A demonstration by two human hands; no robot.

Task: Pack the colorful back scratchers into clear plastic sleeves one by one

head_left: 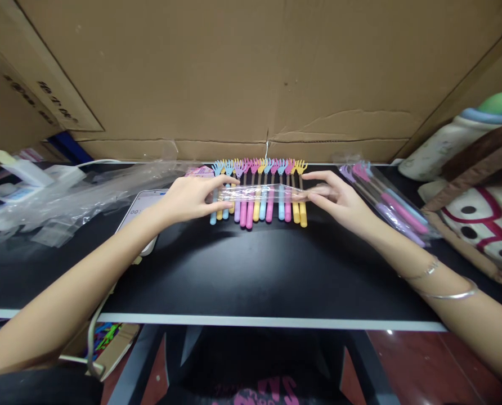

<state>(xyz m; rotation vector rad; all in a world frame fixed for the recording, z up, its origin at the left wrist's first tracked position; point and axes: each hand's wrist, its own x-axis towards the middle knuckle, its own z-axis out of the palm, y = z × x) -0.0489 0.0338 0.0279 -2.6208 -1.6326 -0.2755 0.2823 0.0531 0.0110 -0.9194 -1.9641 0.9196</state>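
Colourful back scratchers (250, 216) with hand-shaped heads lie side by side in a row, heads toward the cardboard at the back. Their handles are pink, yellow, blue and purple. Across the row stretches a clear plastic bag (255, 193), seemingly wrinkled lengthwise. My left hand (194, 196) pinches the bag's left end over the leftmost scratchers. At the other end, my right hand (332, 194) has thumb and fingers closed on the plastic, just beside the yellow scratchers.
Bagged back scratchers (390, 205) lie at right, near a bag with eye patterns (487, 225) and a white bottle (440, 149). A phone (149, 198) and loose clear bags (86, 191) are at left. Cardboard (234, 73) walls the back; the table's front edge (272, 320) is pale.
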